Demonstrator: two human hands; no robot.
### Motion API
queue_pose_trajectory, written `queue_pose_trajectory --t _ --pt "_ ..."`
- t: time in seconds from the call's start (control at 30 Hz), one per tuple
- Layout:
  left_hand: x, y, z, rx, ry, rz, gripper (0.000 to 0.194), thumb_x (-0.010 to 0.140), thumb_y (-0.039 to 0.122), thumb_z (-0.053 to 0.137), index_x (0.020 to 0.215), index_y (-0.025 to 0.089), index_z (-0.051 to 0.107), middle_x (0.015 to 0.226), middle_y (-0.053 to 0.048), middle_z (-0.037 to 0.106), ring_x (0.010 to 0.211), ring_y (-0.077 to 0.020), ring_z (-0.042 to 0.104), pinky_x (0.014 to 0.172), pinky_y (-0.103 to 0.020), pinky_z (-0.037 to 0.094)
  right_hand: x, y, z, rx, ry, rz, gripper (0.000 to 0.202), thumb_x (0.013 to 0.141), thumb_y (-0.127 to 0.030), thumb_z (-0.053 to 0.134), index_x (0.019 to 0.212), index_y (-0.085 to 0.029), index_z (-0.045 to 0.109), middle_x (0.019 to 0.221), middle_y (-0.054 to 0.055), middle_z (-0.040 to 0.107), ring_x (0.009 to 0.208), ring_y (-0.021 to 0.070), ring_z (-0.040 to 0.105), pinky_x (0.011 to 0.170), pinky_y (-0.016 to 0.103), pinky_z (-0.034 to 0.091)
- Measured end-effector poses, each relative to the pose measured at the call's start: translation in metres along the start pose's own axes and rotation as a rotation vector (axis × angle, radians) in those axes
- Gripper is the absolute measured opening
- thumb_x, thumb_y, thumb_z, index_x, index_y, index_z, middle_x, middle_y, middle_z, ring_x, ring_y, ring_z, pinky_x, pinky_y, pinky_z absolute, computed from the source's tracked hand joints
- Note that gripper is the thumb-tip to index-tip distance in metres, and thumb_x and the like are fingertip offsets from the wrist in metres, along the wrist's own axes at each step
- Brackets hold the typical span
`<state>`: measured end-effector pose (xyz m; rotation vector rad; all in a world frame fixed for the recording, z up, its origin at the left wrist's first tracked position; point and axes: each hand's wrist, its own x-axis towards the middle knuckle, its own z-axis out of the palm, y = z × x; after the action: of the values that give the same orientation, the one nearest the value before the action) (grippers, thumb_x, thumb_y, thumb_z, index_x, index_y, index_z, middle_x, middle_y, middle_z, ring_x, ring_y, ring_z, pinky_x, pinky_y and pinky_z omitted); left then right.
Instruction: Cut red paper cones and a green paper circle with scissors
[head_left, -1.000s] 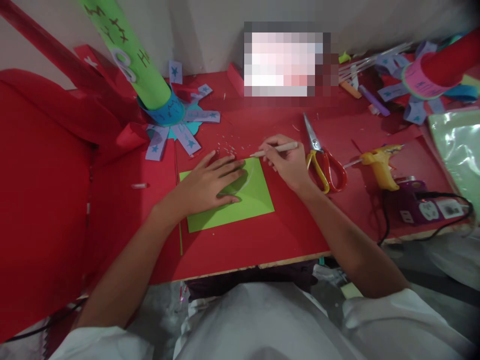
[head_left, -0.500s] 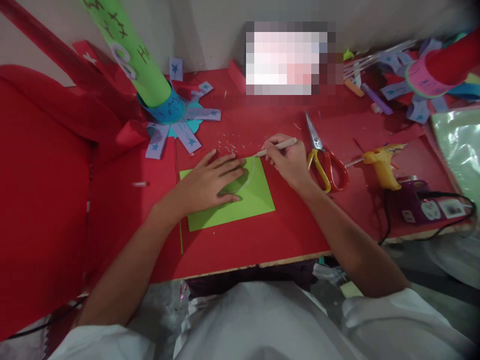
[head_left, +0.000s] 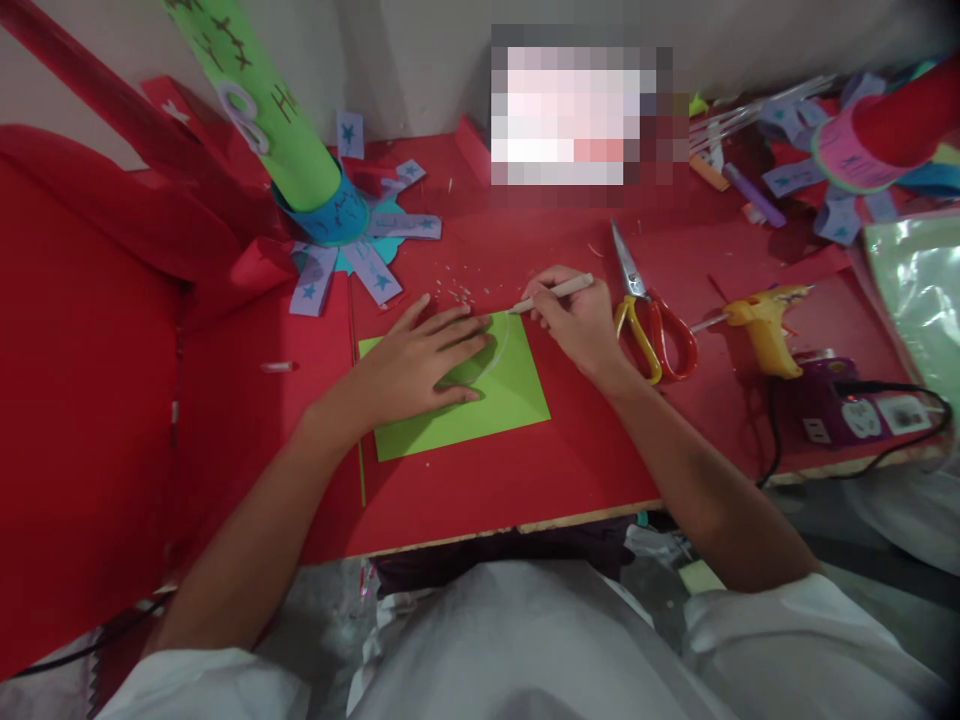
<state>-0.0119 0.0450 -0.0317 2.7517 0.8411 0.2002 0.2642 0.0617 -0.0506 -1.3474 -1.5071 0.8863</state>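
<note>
A lime-green sheet of paper [head_left: 480, 425] lies on the red tabletop [head_left: 480, 495]. My left hand [head_left: 420, 355] rests flat on it with the fingers spread. In my right hand [head_left: 574, 320] is a pale pen [head_left: 566, 287], its tip touching the sheet's top edge near the right corner. A thin curved whitish line [head_left: 499, 355] runs down from the tip and goes under my left fingers, which hide the rest. Just right of my right hand lie scissors [head_left: 636, 285] with one yellow and one red handle, blades partly apart.
A green paper tube [head_left: 289, 150] with purple starred strips stands back left. On the right are a yellow glue gun [head_left: 772, 330], a purple box [head_left: 832, 405] with a black cable, and a pink-and-red tube [head_left: 851, 150]. Small scraps [head_left: 457, 290] lie beyond the sheet.
</note>
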Motion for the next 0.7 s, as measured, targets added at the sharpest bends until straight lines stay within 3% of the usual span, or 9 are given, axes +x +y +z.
queue_pose_trajectory --t 0.7 --pt "0.0014 0.0025 -0.0027 -0.003 -0.007 -0.011 0.067 0.108 0.056 0.066 0.167 0.025 0.056 0.174 -0.014 0.054 0.165 -0.039 0.047 0.142 -0.07 0.017 -0.0021 -0.0014 -0.001 -0.029 -0.046 -0.006 0.04 0.103 -0.052 0.069 0.073 -0.026 0.066 0.062 -0.001 0.062 0.061 0.0171 0.059 0.06 0.033 0.043"
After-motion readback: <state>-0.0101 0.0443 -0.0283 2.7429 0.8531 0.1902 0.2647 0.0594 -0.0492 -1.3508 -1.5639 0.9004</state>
